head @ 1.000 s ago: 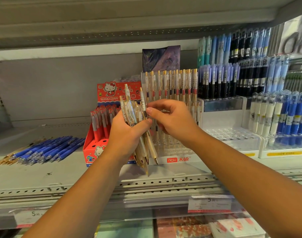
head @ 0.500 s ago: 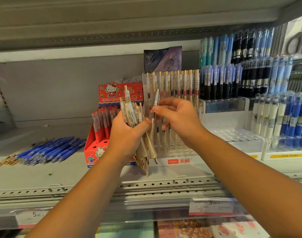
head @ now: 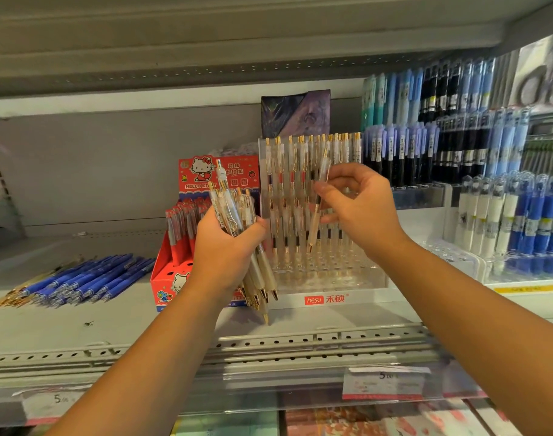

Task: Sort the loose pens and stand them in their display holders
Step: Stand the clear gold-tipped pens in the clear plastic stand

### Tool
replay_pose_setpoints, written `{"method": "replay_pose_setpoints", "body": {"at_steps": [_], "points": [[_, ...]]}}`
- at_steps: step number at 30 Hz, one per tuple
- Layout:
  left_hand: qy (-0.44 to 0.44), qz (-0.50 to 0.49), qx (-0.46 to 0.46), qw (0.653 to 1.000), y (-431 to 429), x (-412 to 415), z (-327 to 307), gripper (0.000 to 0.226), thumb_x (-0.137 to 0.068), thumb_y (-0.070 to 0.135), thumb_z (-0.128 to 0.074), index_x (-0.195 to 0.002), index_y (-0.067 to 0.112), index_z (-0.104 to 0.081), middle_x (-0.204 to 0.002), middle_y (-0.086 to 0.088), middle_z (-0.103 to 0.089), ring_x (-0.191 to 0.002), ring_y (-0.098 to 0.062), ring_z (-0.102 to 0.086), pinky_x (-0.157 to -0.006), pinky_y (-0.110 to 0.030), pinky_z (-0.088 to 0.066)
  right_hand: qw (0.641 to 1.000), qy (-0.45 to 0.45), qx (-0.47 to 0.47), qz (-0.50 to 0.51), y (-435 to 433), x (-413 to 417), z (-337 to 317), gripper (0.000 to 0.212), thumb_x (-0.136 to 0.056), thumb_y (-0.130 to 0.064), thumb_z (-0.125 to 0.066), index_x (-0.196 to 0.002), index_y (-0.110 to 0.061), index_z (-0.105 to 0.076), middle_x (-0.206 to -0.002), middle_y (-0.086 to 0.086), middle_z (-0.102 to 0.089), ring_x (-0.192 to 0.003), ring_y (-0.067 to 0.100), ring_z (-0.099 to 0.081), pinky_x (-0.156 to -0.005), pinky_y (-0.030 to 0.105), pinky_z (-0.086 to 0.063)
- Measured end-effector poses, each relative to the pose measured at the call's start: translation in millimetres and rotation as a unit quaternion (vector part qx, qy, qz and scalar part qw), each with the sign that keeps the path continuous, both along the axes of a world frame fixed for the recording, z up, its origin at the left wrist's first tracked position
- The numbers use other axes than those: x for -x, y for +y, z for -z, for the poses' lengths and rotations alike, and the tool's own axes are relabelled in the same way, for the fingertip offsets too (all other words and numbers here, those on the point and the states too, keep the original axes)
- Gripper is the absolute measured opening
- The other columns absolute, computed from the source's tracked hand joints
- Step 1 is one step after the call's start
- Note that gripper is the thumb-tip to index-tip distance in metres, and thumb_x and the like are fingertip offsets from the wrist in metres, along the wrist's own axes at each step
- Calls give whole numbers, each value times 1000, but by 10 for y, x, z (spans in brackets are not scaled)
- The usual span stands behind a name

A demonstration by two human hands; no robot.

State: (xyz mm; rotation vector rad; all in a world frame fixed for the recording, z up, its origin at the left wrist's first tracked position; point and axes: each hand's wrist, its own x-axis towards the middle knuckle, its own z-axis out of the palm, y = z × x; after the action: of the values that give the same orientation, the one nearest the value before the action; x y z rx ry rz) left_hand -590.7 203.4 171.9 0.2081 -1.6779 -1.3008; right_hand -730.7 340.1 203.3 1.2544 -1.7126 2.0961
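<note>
A bundle of frosted, gold-trimmed pens is gripped in the left hand, with fingers and thumb curled round the barrels. The clips point up and the gold tips point down, past the lower edge of the palm. The bundle is held in front of the right side of a red Hello Kitty display box, in which red pens are stood.

A single pen of the same frosted kind is pinched between the thumb and fingers of the right hand. It is held nearly upright, tip down, in front of the clear hesu display holder. Its tip appears to hang just above the holder's front sockets, though contact cannot be ruled out through the clear plastic. Matching pens are stood in the holder's rear rows.

Loose blue pens are laid in a heap on the grey shelf, well to the left of the red box, with a few gold pens at the heap's left end. To the right of the clear holder, tiered racks are filled with black and purple pens, and white and blue pens are stood in a lower holder. A price label is fixed to the shelf's front edge.
</note>
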Motion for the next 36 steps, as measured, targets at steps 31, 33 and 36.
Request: {"method": "replay_pose_setpoints", "body": {"at_steps": [31,33,36], "points": [[31,38,56,997,48,-12,13,18,-76,24,-71,-92,27,-65,-74,7,-70,-72,-15,-69,-65,-25,-54,954,102,-260,109,-136,127,297,14,-86,-27,-74,-90,-29,-61,-78,-12,-68,-68,2,-67,-66,26,-57],[34,37,60,997,51,7,9,19,-76,25,-71,-93,27,-64,-77,6,-70,-76,-15,-70,-68,-25,-54,949,109,-271,119,-142,133,313,13,-86,-28,-75,-85,-30,-61,-71,-11,-68,-62,-1,-65,-64,26,-55],[45,43,69,996,76,25,-17,19,-77,23,-70,-95,26,-64,-80,13,-71,-78,-5,-68,-66,-15,-52,948,101,-272,128,-145,149,323,12,-85,-29,-75,-89,-24,-66,-71,-7,-70,-64,5,-67,-69,36,-59]]}}
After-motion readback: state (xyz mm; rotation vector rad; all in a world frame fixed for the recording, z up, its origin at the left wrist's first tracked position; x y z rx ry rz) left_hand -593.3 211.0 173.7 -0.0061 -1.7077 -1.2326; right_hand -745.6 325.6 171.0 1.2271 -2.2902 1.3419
